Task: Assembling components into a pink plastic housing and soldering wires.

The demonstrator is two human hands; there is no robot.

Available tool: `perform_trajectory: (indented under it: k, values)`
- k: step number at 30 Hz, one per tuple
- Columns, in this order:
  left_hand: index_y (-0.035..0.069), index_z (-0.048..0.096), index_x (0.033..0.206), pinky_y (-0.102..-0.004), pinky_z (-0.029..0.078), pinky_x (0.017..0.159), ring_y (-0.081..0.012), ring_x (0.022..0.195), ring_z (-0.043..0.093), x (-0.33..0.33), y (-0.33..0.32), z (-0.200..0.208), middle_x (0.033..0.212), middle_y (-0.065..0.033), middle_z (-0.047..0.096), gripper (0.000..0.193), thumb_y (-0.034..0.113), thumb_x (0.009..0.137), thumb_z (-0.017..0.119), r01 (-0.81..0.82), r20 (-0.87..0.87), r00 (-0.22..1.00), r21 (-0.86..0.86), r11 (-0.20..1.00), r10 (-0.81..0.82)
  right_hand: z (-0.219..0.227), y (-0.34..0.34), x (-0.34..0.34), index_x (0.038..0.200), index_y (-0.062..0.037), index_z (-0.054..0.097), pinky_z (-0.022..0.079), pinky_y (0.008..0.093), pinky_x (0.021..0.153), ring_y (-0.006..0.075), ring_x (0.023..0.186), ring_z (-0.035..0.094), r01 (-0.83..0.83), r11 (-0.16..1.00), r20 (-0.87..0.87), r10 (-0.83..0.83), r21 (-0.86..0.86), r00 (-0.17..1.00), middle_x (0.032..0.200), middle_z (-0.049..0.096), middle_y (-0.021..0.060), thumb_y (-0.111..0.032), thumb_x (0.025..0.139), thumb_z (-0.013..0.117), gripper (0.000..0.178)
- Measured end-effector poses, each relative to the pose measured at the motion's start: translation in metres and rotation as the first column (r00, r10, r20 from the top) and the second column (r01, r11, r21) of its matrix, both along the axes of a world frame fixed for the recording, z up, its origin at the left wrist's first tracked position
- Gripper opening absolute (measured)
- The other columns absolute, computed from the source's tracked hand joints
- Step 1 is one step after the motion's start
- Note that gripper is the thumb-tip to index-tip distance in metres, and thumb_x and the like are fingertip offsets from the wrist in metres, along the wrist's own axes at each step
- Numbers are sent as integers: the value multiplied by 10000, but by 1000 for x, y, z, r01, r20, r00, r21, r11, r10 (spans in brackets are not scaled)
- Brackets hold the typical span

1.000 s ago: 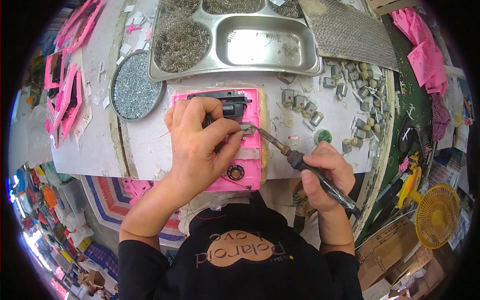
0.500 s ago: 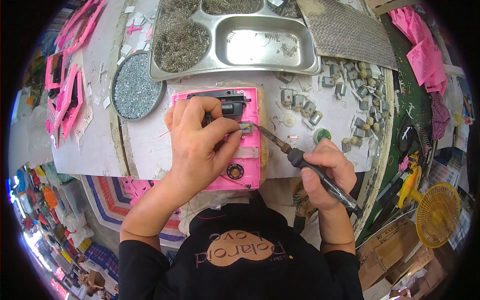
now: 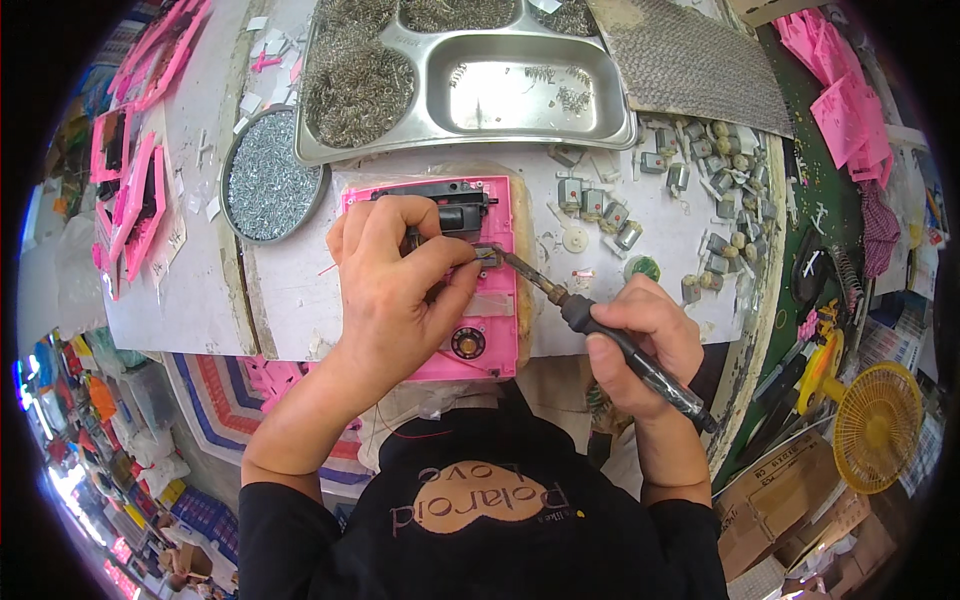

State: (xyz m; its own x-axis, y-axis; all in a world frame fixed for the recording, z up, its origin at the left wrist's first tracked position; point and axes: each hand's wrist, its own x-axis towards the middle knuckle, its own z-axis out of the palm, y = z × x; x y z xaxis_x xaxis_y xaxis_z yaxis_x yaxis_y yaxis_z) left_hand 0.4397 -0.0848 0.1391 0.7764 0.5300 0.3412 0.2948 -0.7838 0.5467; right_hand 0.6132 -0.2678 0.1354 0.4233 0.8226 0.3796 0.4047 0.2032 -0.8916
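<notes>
A pink plastic casing [image 3: 507, 345] lies in front of me, with black parts along its far side and a round black disc-like part [image 3: 466, 343] near its close end. My left hand [image 3: 385, 285] rests over its left half, thumb and forefinger pinched beside a small metal part [image 3: 487, 256]. What sits between those fingertips is too small to make out. My right hand [image 3: 655, 345] grips a soldering iron [image 3: 640, 368] by its dark handle. The iron slants in from the right, its tip at the small metal part near my left fingertips.
A steel compartment tray [image 3: 420, 130] of springs stands at the far side. Left of the casing is a round dish of screws [image 3: 272, 175]. Several small motors [image 3: 592, 205] lie to the right, near a green round piece [image 3: 642, 267]. A yellow fan [image 3: 877, 428] stands lower right.
My right hand and the soldering iron have shifted slightly left, bringing the tip further over the small metal part. My left hand keeps nearly the same place and pinch.
</notes>
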Motion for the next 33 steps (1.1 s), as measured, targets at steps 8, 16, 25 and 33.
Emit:
perform_trajectory:
  k: [8, 16, 25, 33]
  values:
    - [133, 732, 827, -401, 342, 827, -241, 907, 527, 0, 0, 1, 957, -25, 564, 184, 109, 672, 829, 1, -8, 1000, 5, 1000, -1, -1, -2, 0, 968, 16, 679, 390, 283, 523, 160, 579, 519, 8, 1000, -4, -8, 5, 1000, 709, 628, 57, -26, 790, 774, 205]
    - [136, 732, 828, -404, 339, 836, -241, 914, 526, 0, -1, 1, 959, -23, 561, 179, 112, 680, 830, -4, -14, 1000, 3, 1000, 4, 0, -3, 1, 964, 17, 679, 384, 276, 538, 153, 596, 515, 28, 1000, -23, -28, 10, 999, 689, 592, 46, -37, 798, 776, 200]
    - [132, 729, 830, -399, 341, 828, -239, 900, 526, 0, 0, 1, 953, -21, 560, 184, 110, 679, 832, 4, -1, 1000, 14, 1000, -4, 0, -4, 1, 967, 16, 680, 378, 274, 539, 152, 596, 509, 28, 1000, -26, -28, 7, 999, 697, 593, 49, -36, 798, 778, 203]
    - [130, 725, 818, -395, 339, 819, -234, 885, 524, -1, 0, 0, 939, -16, 560, 181, 114, 676, 836, 4, 8, 1000, 9, 1000, -4, -2, -6, 2, 988, 14, 676, 358, 267, 546, 139, 611, 486, 73, 997, -57, -72, 9, 996, 702, 592, 48, -61, 822, 784, 212]
